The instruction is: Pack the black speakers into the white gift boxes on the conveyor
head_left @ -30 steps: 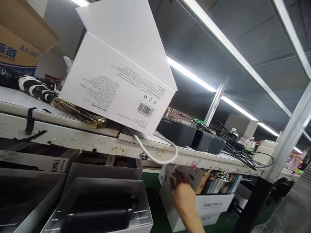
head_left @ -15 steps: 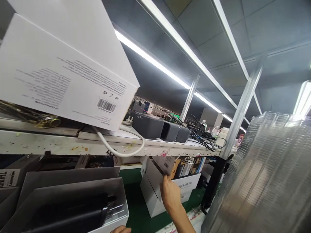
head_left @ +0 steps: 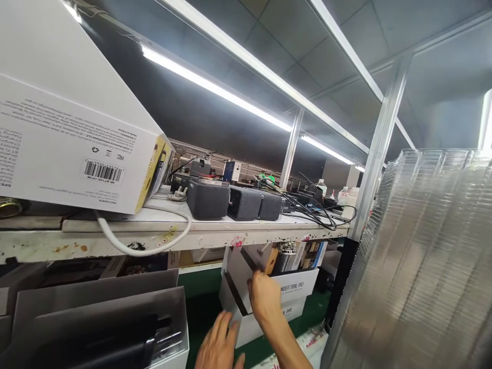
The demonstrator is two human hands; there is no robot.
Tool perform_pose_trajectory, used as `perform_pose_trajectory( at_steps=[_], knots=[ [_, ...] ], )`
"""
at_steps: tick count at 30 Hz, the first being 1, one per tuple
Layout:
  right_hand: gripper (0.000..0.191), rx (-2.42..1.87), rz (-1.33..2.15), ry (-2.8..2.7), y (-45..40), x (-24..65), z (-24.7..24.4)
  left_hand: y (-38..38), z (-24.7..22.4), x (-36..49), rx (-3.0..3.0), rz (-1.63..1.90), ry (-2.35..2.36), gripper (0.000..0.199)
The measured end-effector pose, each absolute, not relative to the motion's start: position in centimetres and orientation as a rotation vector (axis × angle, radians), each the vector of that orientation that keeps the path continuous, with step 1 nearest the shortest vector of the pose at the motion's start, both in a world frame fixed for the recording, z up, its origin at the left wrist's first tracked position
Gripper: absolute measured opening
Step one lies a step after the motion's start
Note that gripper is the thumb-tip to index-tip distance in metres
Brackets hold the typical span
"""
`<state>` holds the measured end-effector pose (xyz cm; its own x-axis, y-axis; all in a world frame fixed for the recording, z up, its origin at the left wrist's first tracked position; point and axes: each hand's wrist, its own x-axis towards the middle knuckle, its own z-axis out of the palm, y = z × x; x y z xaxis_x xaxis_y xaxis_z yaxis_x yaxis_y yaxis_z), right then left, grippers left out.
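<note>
Under the workbench (head_left: 215, 237), 2 stacked white cartons (head_left: 292, 294) printed with black lettering are sitting on the green floor, the upper one open and packed with upright items. The right hand (head_left: 264, 299) is reaching into its open flap, fingertips hidden. The left hand (head_left: 219, 344) is hovering just beside, fingers spread.

Bright tube lights (head_left: 215, 87) overhead glare white, the space under the bench (head_left: 215, 237) lies shadowed, edges bend wide-angle.
</note>
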<state>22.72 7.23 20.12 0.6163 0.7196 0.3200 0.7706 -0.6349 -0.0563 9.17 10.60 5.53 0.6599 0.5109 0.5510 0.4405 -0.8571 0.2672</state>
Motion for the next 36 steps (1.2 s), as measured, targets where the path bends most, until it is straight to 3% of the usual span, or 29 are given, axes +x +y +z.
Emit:
perform_pose_trajectory(
  at_steps=[5, 12, 31, 36],
  knots=[
    [0.032, -2.665, -0.426, -1.21, 7.8, 25.7, 22.1, 13.1, 12.5, 13.5, 2.845, 0.531, 0.699, 0.077],
    [0.036, -2.761, -0.441, -1.091, 8.9, 29.5, 23.2, 14.6, 13.0, 15.2, 2.947, 0.149, 0.7, 0.042],
    [0.032, -2.848, -0.283, -0.952, 8.1, 35.2, 19.1, 15.7, 14.5, 6.2, 3.149, -0.225, 0.866, 0.047],
    [0.03, -2.867, -0.264, -0.853, 7.7, 36.1, 18.0, 16.1, 15.3, 5.1, 3.12, -0.298, 0.91, 0.058]
  ],
)
